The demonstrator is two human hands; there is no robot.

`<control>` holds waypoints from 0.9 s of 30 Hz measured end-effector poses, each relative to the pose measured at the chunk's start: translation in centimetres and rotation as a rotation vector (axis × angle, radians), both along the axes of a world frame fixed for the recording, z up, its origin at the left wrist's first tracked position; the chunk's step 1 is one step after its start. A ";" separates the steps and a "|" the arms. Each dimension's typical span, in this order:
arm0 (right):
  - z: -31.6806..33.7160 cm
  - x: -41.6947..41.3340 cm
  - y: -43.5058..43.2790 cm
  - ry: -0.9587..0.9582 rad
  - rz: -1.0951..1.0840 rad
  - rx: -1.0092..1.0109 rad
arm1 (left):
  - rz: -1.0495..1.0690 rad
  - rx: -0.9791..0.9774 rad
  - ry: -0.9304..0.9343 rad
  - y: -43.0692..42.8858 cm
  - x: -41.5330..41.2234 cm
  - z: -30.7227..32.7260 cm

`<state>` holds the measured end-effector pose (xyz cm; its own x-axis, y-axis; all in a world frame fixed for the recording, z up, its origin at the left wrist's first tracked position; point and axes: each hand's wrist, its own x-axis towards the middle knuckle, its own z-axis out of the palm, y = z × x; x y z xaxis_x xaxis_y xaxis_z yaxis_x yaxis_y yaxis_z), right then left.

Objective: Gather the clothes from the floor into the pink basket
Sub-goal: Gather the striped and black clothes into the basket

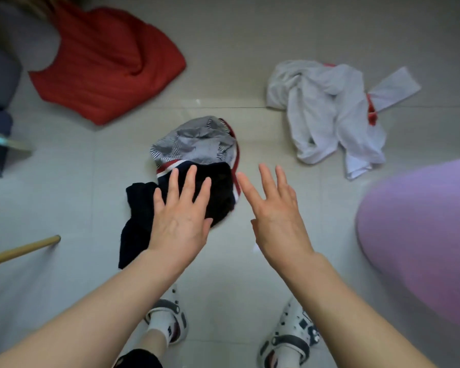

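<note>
Hands (179, 208) (272, 208) outstretched, fingers spread; above dark garment (218, 189).

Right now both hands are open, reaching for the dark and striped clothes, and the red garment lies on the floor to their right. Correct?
One thing is wrong: the head view shows the red garment on the floor to the upper left of the dark and striped clothes, not to their right. The left hand and right hand are open, reaching for them.
</note>
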<state>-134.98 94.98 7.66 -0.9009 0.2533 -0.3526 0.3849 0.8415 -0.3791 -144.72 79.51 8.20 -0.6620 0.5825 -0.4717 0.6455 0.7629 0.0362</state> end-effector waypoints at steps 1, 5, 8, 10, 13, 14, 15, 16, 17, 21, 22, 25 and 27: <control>-1.3 -1.2 -1.1 -0.020 0.038 -0.001 | 0.014 -0.025 -0.009 -1.3 -1.0 -1.2; -6.0 -4.9 -4.8 -0.095 0.139 0.033 | 0.057 -0.138 -0.062 -6.1 -4.3 -6.0; -9.0 -7.0 -6.2 -0.166 0.204 0.070 | 0.102 -0.210 -0.091 -8.5 -5.9 -9.8; -11.6 -8.5 -7.1 -0.200 0.267 0.109 | 0.141 -0.239 -0.125 -9.7 -6.5 -12.6; -15.2 -10.7 -7.7 -0.216 0.345 0.171 | 0.127 -0.240 -0.151 -10.3 -7.4 -16.4; -16.8 -11.6 -8.1 -0.217 0.365 0.193 | 0.124 -0.219 -0.153 -10.4 -7.8 -17.9; -18.1 -12.4 -8.3 -0.214 0.381 0.210 | 0.128 -0.197 -0.151 -10.4 -8.3 -19.1; -19.4 -13.3 -8.5 -0.210 0.404 0.230 | 0.128 -0.177 -0.150 -10.3 -8.8 -20.3; -20.6 -14.2 -8.6 -0.202 0.431 0.253 | 0.135 -0.165 -0.149 -10.2 -9.3 -21.5; -25.8 -16.0 -9.2 -0.256 0.525 0.329 | 0.191 -0.106 -0.252 -10.5 -10.3 -26.2; -27.1 -15.8 -9.5 -0.298 0.538 0.333 | 0.181 -0.107 -0.281 -10.8 -9.9 -27.3; -28.9 -15.0 -10.1 -0.336 0.520 0.295 | 0.120 -0.119 -0.267 -11.4 -8.8 -29.1; -28.6 -14.4 -10.6 -0.239 0.478 0.233 | 0.097 -0.072 -0.204 -11.7 -8.2 -28.9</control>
